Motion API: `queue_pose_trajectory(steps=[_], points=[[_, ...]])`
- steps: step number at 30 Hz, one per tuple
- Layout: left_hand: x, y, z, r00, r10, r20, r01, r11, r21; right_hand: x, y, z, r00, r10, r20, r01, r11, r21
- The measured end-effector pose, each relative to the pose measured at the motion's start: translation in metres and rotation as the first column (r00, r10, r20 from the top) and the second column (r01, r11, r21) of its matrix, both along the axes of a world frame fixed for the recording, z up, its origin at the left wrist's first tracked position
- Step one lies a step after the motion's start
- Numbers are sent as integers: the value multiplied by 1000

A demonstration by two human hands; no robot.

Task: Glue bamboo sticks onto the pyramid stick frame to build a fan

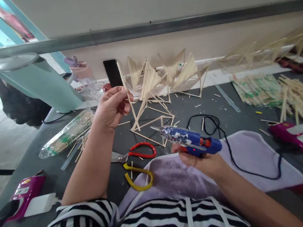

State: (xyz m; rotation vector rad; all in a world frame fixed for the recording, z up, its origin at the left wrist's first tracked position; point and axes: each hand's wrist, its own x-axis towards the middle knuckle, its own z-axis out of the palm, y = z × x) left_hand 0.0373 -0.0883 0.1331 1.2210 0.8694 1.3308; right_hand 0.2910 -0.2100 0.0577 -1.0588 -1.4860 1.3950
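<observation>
Pinched between the thumb and fingers of my left hand (116,104) is a thin wooden stick (132,110), slanting down over a frame built of sticks (152,121) on the table. My right hand (199,162) grips a blue glue gun (190,139), its nozzle pointing left toward that frame. Whether the nozzle touches a stick I cannot tell. Several fanned stick structures (150,78) rise behind the frame. Below my left hand lie scissors (134,153) with one red and one yellow handle.
Bagged sticks (70,132) lie at left, more packs (256,89) and loose sticks (300,95) at right. A black phone (112,73) leans near the wall. The glue gun's cord (231,152) crosses a lilac cloth (257,153). Magenta power boxes (30,189) sit at both sides.
</observation>
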Motion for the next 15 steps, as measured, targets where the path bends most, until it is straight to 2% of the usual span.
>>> queue_pose_trajectory(steps=[4, 9, 15], points=[[3, -2, -1, 999, -23, 50, 22, 999, 26, -7, -3, 3, 1000, 15, -27, -15, 1000, 26], [9, -6, 0, 998, -23, 51, 21, 999, 31, -15, -5, 5, 1000, -4, -15, 3, 1000, -22], [12, -9, 1, 997, -47, 54, 46, 999, 27, -15, -3, 1, 999, 9, 42, -12, 997, 82]])
